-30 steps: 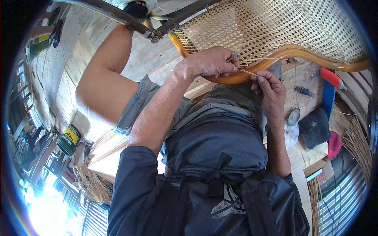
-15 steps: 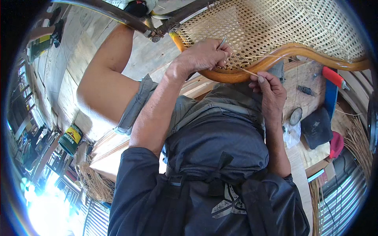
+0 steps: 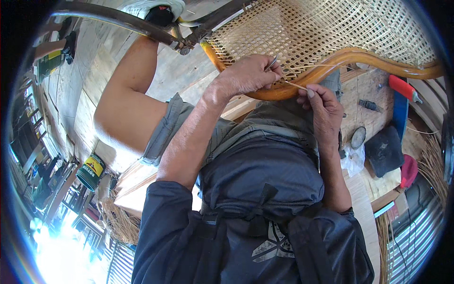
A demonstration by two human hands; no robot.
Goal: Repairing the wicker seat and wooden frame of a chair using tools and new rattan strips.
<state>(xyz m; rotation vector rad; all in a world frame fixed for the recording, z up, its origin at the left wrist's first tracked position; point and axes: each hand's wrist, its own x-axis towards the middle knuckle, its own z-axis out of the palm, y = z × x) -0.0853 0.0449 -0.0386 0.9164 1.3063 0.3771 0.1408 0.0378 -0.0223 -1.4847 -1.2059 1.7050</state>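
A woven cane panel (image 3: 326, 33) with a curved, varnished wooden frame (image 3: 352, 55) lies tilted over my lap. My left hand (image 3: 248, 75) is closed at the near edge of the weave, beside the frame. From its curled fingers sticks a slim metal tool (image 3: 271, 63), whose lower end is hidden by the hand. Just to the right, my right hand (image 3: 324, 105) pinches a thin cane strip (image 3: 296, 85) between thumb and forefinger. The strip runs across the wooden rim toward the weave by my left fingertips.
Dark bars (image 3: 118, 21) cross at the upper left, above my bare leg. A red-handled tool (image 3: 401, 89), a round tin (image 3: 358, 137) and a dark block (image 3: 384, 151) lie at the right. A green bucket (image 3: 89, 177) and cane bundles (image 3: 118, 220) stand lower left. Another person's foot (image 3: 69, 47) shows far left.
My left hand has shifted slightly right along the frame, closer to the right hand, with the metal tool still in it. The right hand keeps its pinch on the strip.
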